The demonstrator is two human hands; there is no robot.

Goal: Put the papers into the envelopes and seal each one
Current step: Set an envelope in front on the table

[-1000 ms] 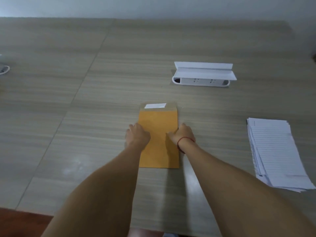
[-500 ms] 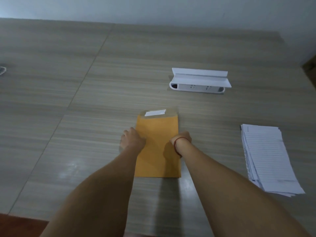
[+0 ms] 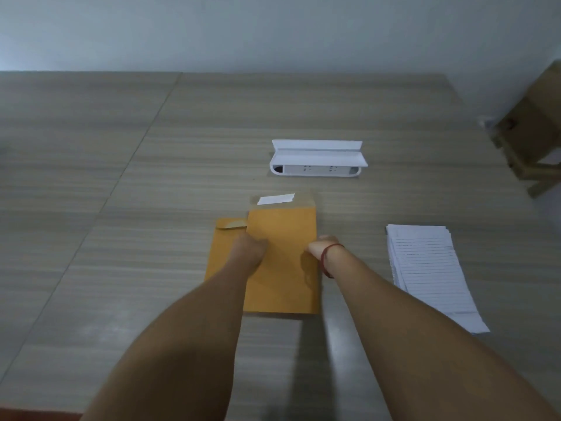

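A second envelope (image 3: 226, 247) now shows to the left of the stack near the front edge of the table (image 3: 91, 177), slid out from under the top envelope (image 3: 282, 253) since half a second ago, its flap folded down. The left hand (image 3: 247, 249) presses on it with curled fingers, while the right hand (image 3: 318, 247) pinches the top envelope's right edge. The separated envelopes look ready for filling; the papers (image 3: 431, 275) wait untouched by the right edge.

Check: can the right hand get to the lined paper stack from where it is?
Probably yes. The right hand sits at the top envelope's right edge, and only bare table lies between it and the paper stack. Nothing blocks a sideways reach.
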